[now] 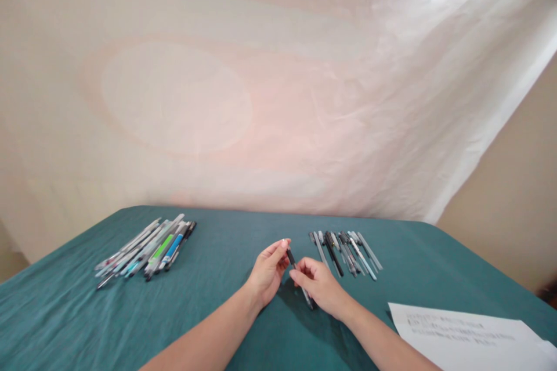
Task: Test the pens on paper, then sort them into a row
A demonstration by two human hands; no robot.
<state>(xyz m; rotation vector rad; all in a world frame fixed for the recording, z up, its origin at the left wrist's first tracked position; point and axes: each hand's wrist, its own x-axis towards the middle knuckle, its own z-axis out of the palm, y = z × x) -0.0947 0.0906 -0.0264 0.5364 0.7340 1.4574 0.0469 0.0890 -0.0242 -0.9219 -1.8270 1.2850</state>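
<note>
Both hands meet over the middle of a table covered in teal cloth (226, 301). My left hand (268, 271) pinches the upper, dark end of a slim pen (292, 259) between thumb and fingertips. My right hand (319, 286) is closed round the same pen's lower part, whose tip sticks out below the palm. The pen is tilted, its top toward the left hand.
A row of several pens with white, green and blue barrels (145, 250) lies at the left of the table. A smaller group of grey and black pens (346, 252) lies just right of the hands. A printed sheet of paper (465, 333) lies near the right corner. A pale cloth backdrop (278, 87) hangs behind.
</note>
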